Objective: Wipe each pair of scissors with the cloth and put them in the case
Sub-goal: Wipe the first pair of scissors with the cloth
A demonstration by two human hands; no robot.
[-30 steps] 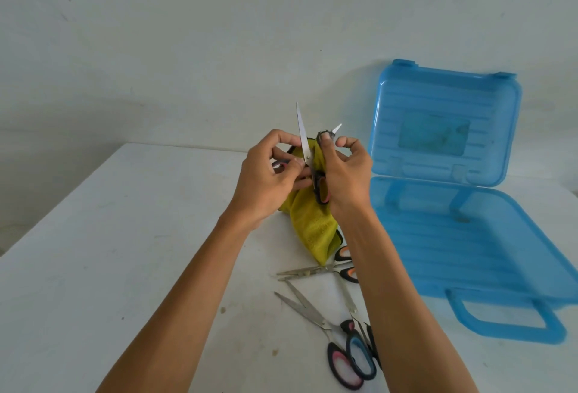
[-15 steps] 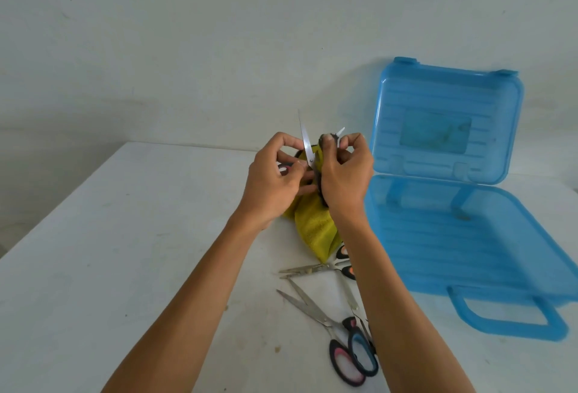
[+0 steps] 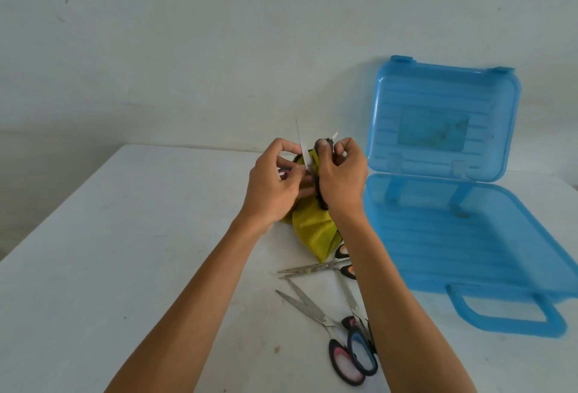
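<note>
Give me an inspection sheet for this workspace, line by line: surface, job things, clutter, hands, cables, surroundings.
Surface: white table, a few small specks.
Job's things: held scissors, blades spread, raised at the hands; yellow cloth hanging below them; orange-handled pair, pink-handled pair and blue-handled pair lying on the table between the arms; blue case open, lid upright, no scissors visible inside.
Clutter: nothing seen.
Hands: left hand grips the held scissors; right hand pinches the yellow cloth against one blade.
Cables: nothing seen.
Surroundings: pale wall behind the table.

Held scissors (image 3: 302, 149) — handles mostly hidden; case (image 3: 469, 236) cropped at right edge.
</note>
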